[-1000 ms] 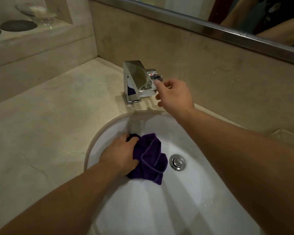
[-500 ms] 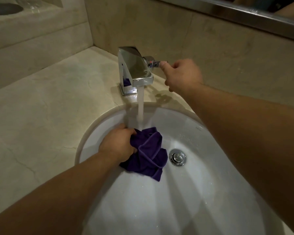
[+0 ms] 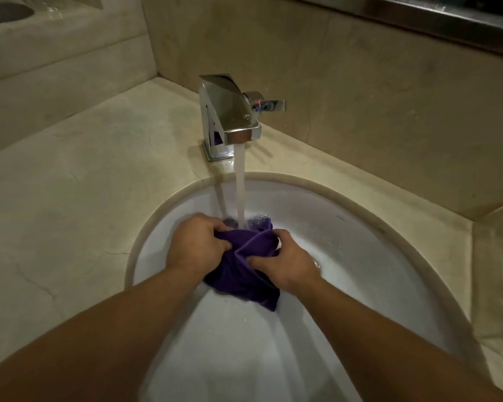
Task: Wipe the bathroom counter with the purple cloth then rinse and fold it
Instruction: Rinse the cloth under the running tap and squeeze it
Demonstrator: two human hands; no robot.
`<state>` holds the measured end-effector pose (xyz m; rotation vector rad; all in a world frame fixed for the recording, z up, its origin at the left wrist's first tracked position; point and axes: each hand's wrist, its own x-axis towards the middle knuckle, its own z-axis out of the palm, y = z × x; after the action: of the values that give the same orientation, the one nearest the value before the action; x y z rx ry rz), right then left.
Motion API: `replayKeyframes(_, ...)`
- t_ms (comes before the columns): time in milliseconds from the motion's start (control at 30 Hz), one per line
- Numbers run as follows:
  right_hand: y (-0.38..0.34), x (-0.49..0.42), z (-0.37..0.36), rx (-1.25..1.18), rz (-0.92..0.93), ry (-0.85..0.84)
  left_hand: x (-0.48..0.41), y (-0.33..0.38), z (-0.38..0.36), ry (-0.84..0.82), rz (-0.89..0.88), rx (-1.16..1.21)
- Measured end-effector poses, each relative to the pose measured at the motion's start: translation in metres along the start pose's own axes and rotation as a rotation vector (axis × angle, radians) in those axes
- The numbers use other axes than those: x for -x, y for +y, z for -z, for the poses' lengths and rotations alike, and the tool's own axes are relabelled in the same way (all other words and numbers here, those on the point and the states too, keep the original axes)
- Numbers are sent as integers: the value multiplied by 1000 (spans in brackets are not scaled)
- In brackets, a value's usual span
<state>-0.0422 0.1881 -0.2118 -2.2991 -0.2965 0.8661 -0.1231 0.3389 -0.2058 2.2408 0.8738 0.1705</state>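
Observation:
The purple cloth (image 3: 244, 268) is bunched up inside the white sink basin (image 3: 360, 256), under a stream of water falling from the chrome faucet (image 3: 228, 117). My left hand (image 3: 196, 243) grips the cloth's left side. My right hand (image 3: 288, 264) grips its right side, thumb pressed into the folds. The water hits the cloth's far edge between my two hands. A lower corner of the cloth hangs down toward me. The drain is hidden behind my right hand and the cloth.
The beige marble counter (image 3: 84, 184) spreads to the left of the basin. The faucet's lever handle (image 3: 269, 105) sticks out to the right. A tiled wall rises behind, with a mirror frame (image 3: 433, 15) at the top. A raised ledge (image 3: 55, 30) sits far left.
My right hand left the faucet handle and came down to grip the cloth. Water, which started running half a second ago, still runs. The cloth moved up under the stream.

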Motion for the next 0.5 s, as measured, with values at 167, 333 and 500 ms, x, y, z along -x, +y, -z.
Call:
replayKeyframes(167, -20, 0, 3, -76, 171, 114, 1, 8, 4, 111, 23, 201)
replayKeyframes(333, -54, 11, 32, -242, 375, 221, -1, 37, 25, 319, -201, 291)
replayKeyframes(500, -50, 12, 29, 92, 418, 101, 5, 28, 35, 244, -248, 26)
